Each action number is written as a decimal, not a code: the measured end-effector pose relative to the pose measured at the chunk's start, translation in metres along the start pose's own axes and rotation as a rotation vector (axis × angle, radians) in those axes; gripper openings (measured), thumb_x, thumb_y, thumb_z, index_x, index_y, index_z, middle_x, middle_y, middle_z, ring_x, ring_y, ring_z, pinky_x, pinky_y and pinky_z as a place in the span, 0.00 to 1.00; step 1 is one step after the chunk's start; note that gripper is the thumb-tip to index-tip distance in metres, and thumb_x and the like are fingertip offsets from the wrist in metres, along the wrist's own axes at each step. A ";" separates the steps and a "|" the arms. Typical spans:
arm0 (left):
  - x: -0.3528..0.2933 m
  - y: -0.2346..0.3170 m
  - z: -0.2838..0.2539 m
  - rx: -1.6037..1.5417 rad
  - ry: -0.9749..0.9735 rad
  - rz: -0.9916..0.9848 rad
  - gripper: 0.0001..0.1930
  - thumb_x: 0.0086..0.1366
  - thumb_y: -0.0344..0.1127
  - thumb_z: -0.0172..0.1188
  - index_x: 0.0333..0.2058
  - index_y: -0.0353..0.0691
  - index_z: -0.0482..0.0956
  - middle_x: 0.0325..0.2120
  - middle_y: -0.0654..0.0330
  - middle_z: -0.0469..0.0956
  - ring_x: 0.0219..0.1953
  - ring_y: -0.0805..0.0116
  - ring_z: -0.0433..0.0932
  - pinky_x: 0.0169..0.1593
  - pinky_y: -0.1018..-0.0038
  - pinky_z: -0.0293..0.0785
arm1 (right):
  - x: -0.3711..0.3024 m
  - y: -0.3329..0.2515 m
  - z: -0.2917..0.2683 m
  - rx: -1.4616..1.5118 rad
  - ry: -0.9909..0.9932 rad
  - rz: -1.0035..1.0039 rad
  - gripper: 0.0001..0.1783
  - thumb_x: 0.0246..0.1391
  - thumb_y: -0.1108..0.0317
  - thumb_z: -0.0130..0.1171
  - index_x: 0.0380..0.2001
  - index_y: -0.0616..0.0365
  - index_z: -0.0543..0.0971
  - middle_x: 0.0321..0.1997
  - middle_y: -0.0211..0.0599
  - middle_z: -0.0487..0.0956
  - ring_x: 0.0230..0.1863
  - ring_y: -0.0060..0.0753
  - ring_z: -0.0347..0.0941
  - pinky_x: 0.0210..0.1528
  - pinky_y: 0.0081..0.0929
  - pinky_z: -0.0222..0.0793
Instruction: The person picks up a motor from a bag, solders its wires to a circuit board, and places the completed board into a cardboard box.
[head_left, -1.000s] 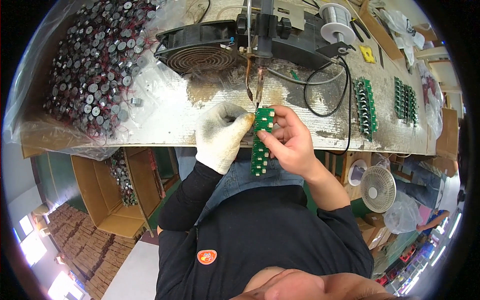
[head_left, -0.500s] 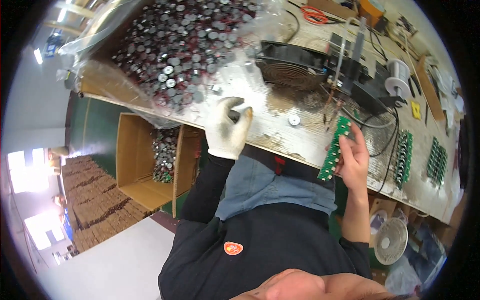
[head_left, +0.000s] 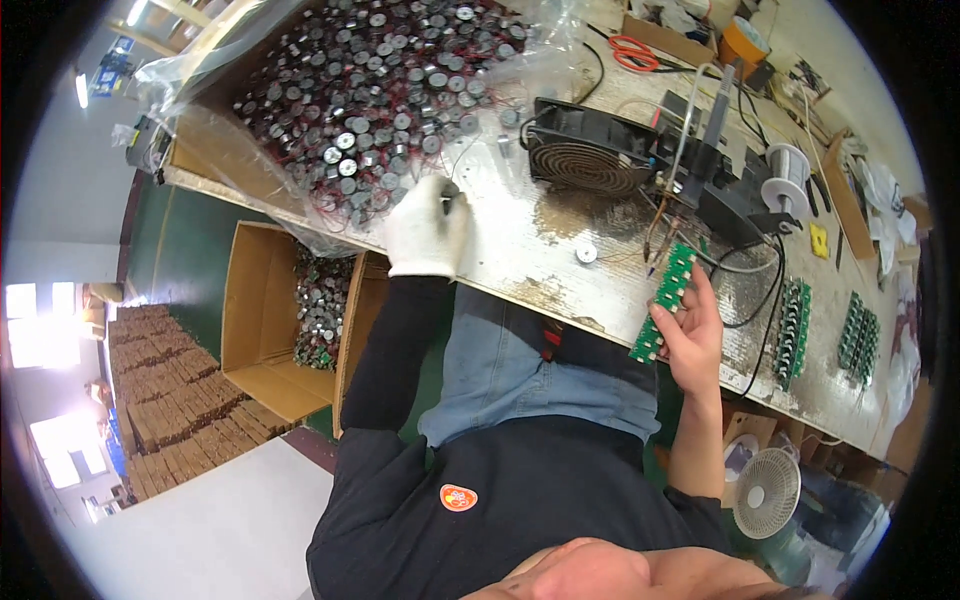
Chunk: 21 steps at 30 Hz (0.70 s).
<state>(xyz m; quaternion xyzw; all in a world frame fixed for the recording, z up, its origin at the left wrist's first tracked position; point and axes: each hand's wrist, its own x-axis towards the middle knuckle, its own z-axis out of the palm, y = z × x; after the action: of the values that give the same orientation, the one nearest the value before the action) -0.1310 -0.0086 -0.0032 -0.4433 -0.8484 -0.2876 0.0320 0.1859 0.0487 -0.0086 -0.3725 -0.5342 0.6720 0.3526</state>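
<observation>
My left hand (head_left: 430, 228), in a white glove, is at the near edge of a heap of small round metal motors with red wires (head_left: 385, 110). Its fingers are curled closed; what is between them, if anything, is hidden, though a thin dark wire rises beside the fingertips. Bare, my right hand (head_left: 692, 335) grips a long green circuit board (head_left: 664, 305) by its right side, tilted over the table's front edge. Between the hands a single small round motor (head_left: 587, 253) lies on the table, its thin wires pointing toward the soldering tip (head_left: 655, 235).
Behind the lone motor stands a black fan (head_left: 590, 150), with a solder spool (head_left: 787, 180) to its right. More green boards (head_left: 793, 335) lie at the right of the table (head_left: 520, 250). A cardboard box (head_left: 255, 320) with motors sits below left. Red-handled scissors (head_left: 632, 53) lie behind.
My left hand has moved left toward the heap, and its fingers have closed from a wide curl. The right hand keeps the board, shifted slightly left in the picture.
</observation>
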 end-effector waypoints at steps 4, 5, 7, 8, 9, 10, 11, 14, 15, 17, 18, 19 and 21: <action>-0.005 0.003 -0.004 -0.458 0.071 -0.070 0.08 0.56 0.27 0.63 0.34 0.35 0.76 0.27 0.59 0.81 0.22 0.77 0.76 0.28 0.80 0.72 | 0.002 -0.001 -0.002 0.014 -0.026 -0.008 0.38 0.53 0.85 0.53 0.65 0.69 0.48 0.55 0.48 0.70 0.48 0.29 0.72 0.45 0.22 0.71; -0.006 0.003 -0.002 -0.630 0.074 -0.151 0.09 0.56 0.28 0.64 0.35 0.34 0.76 0.26 0.59 0.81 0.22 0.77 0.76 0.27 0.80 0.71 | 0.000 -0.001 -0.003 0.012 -0.019 -0.002 0.38 0.53 0.85 0.53 0.65 0.69 0.48 0.55 0.48 0.70 0.48 0.29 0.72 0.45 0.22 0.71; -0.010 0.015 -0.007 -0.745 0.040 -0.160 0.09 0.59 0.26 0.63 0.36 0.31 0.74 0.28 0.56 0.81 0.24 0.76 0.77 0.27 0.80 0.73 | 0.000 -0.002 -0.006 -0.015 -0.053 0.023 0.40 0.52 0.84 0.54 0.65 0.68 0.47 0.55 0.47 0.70 0.43 0.24 0.72 0.38 0.17 0.72; -0.013 0.019 -0.007 -0.884 0.016 -0.199 0.09 0.60 0.26 0.62 0.37 0.30 0.74 0.30 0.55 0.80 0.26 0.74 0.78 0.29 0.79 0.75 | 0.000 -0.003 -0.004 -0.018 -0.039 0.020 0.41 0.52 0.84 0.54 0.65 0.68 0.47 0.54 0.46 0.71 0.38 0.21 0.72 0.32 0.13 0.70; -0.016 0.023 -0.005 -1.028 -0.015 -0.238 0.08 0.60 0.26 0.61 0.37 0.30 0.74 0.31 0.53 0.80 0.27 0.72 0.79 0.30 0.79 0.77 | 0.000 -0.003 -0.004 -0.022 -0.026 0.024 0.41 0.52 0.84 0.54 0.65 0.68 0.47 0.54 0.46 0.71 0.38 0.21 0.72 0.32 0.13 0.70; -0.019 0.027 -0.004 -1.074 -0.069 -0.245 0.09 0.62 0.26 0.60 0.39 0.28 0.74 0.32 0.52 0.80 0.31 0.69 0.80 0.32 0.77 0.79 | -0.001 -0.003 -0.005 -0.023 -0.022 0.025 0.41 0.52 0.84 0.54 0.65 0.68 0.47 0.53 0.46 0.71 0.38 0.21 0.72 0.31 0.13 0.70; -0.024 0.027 0.000 -1.061 -0.114 -0.231 0.10 0.62 0.26 0.60 0.40 0.28 0.74 0.33 0.52 0.80 0.32 0.69 0.80 0.32 0.78 0.79 | -0.002 -0.003 -0.006 -0.025 -0.016 0.026 0.41 0.52 0.83 0.54 0.65 0.68 0.46 0.53 0.46 0.71 0.37 0.21 0.72 0.31 0.13 0.70; -0.039 0.033 0.008 -1.052 -0.169 -0.145 0.12 0.64 0.31 0.60 0.42 0.28 0.76 0.31 0.53 0.81 0.28 0.72 0.79 0.31 0.79 0.76 | -0.002 -0.006 -0.006 -0.032 -0.024 0.065 0.43 0.52 0.82 0.56 0.66 0.67 0.45 0.52 0.46 0.72 0.35 0.19 0.72 0.25 0.12 0.68; -0.043 0.036 0.011 -1.050 -0.205 -0.119 0.12 0.64 0.31 0.59 0.43 0.28 0.76 0.31 0.53 0.81 0.28 0.73 0.79 0.32 0.79 0.76 | -0.002 -0.007 -0.006 -0.009 -0.019 0.082 0.43 0.51 0.82 0.57 0.66 0.67 0.45 0.51 0.46 0.72 0.34 0.19 0.72 0.24 0.12 0.68; -0.049 0.044 0.015 -1.036 -0.252 -0.090 0.13 0.64 0.31 0.59 0.43 0.28 0.77 0.31 0.54 0.81 0.29 0.73 0.79 0.33 0.79 0.76 | -0.002 -0.007 -0.006 -0.030 -0.003 0.096 0.43 0.51 0.82 0.57 0.66 0.67 0.46 0.50 0.45 0.73 0.32 0.18 0.71 0.24 0.12 0.68; -0.054 0.052 0.012 -1.086 -0.311 -0.134 0.13 0.64 0.31 0.59 0.44 0.28 0.76 0.32 0.54 0.80 0.30 0.73 0.79 0.34 0.79 0.76 | -0.003 -0.007 -0.004 -0.009 0.010 0.086 0.43 0.51 0.82 0.58 0.66 0.66 0.47 0.50 0.45 0.73 0.31 0.18 0.71 0.24 0.12 0.68; -0.058 0.058 0.013 -1.136 -0.370 -0.178 0.12 0.64 0.30 0.59 0.44 0.28 0.76 0.33 0.55 0.80 0.32 0.73 0.78 0.35 0.79 0.77 | -0.002 -0.006 -0.005 -0.014 0.010 0.082 0.43 0.51 0.82 0.58 0.66 0.66 0.47 0.50 0.45 0.73 0.31 0.18 0.71 0.24 0.13 0.68; -0.064 0.063 0.014 -1.185 -0.498 -0.234 0.12 0.65 0.32 0.58 0.43 0.29 0.76 0.33 0.56 0.79 0.32 0.74 0.78 0.35 0.79 0.76 | -0.004 -0.005 -0.003 -0.024 0.019 0.066 0.44 0.50 0.81 0.59 0.66 0.66 0.47 0.50 0.45 0.73 0.30 0.17 0.71 0.24 0.13 0.68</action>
<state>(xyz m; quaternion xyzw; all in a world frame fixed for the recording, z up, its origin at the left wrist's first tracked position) -0.0406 -0.0205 -0.0060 -0.3441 -0.5709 -0.5968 -0.4467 0.1910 0.0471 -0.0038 -0.4004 -0.5262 0.6733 0.3308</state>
